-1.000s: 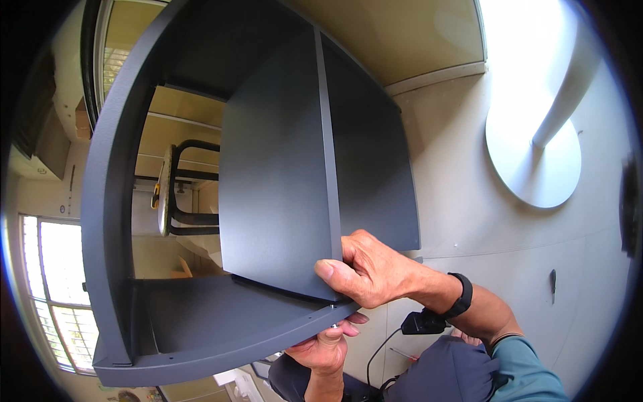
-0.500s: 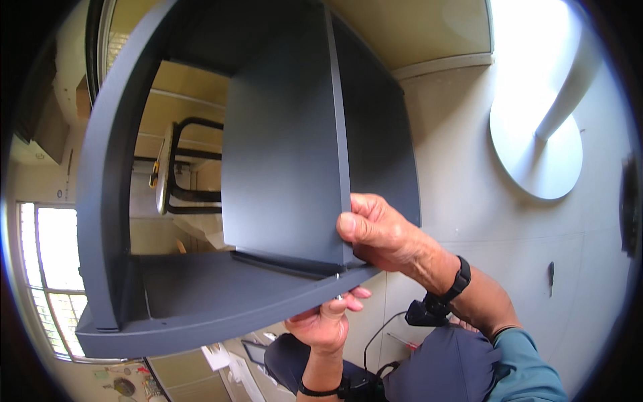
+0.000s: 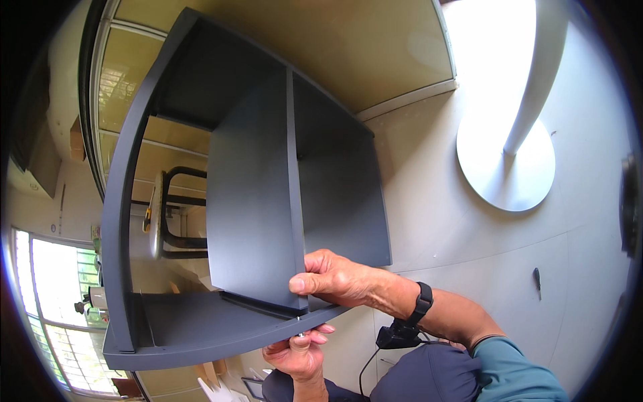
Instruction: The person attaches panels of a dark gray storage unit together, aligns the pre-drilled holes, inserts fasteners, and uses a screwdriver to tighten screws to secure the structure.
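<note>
A dark grey cabinet frame [image 3: 118, 268] of boards stands before me, tilted in view. Inside it a divider panel [image 3: 251, 201] meets the side board [image 3: 214, 333] nearest me. My right hand [image 3: 328, 278] is closed round the divider's edge close to that joint, thumb on one face and fingers behind. Just beneath, my left hand [image 3: 295, 355] pinches a small shiny metal screw [image 3: 301, 334] against the outer side of the near board. The screw's tip is hidden. Some left fingers are partly covered by the board.
A white round pedestal base [image 3: 485, 181] with a post stands on the floor at right. A dark slim tool [image 3: 537, 283] lies farther down. Through the frame shows a black-legged stool [image 3: 184, 238]. A yellowish panelled wall [image 3: 375, 47] rises behind; a barred window [image 3: 60, 295] is at left.
The cabinet and both hands now appear farther left and lower as the view shifts, with more of the cabinet's top showing. Both hands keep the same hold.
</note>
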`<state>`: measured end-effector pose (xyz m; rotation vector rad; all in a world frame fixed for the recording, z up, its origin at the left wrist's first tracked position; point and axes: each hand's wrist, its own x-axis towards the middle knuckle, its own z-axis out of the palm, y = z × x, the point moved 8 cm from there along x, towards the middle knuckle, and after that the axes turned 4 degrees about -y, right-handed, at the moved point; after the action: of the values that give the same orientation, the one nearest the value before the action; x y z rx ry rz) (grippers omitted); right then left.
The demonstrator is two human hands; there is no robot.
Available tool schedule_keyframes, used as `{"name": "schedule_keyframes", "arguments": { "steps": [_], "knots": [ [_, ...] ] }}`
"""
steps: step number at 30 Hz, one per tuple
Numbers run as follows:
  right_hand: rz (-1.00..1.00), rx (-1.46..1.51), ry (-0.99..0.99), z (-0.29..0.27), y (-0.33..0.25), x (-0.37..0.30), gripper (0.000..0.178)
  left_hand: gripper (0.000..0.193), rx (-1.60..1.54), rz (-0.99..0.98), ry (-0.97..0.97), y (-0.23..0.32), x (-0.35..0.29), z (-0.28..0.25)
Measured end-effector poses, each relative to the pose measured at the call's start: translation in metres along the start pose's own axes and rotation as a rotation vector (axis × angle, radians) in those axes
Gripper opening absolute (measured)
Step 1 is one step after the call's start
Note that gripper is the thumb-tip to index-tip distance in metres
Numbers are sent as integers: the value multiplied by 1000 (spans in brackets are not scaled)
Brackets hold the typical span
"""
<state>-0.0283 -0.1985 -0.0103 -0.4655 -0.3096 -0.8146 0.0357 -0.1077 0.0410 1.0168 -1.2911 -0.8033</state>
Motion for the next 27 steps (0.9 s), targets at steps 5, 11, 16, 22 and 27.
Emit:
{"name": "schedule_keyframes", "arguments": {
  "steps": [5,11,16,22,27],
  "knots": [
    [-41,-26,40,6,-4,-3,41,21,24,-12,13,0,0,-6],
    [-6,-85,57,1,9,-1,43,21,45,-25,19,-3,-2,-18],
    [37,-85,58,9,9,1,44,20,38,-21,9,-1,-2,-24],
    [26,-90,65,3,12,0,42,21,23,-25,11,-3,-1,-23],
    [34,-105,89,3,10,-4,40,20,19,-32,29,-4,-2,-27]
  ]
}}
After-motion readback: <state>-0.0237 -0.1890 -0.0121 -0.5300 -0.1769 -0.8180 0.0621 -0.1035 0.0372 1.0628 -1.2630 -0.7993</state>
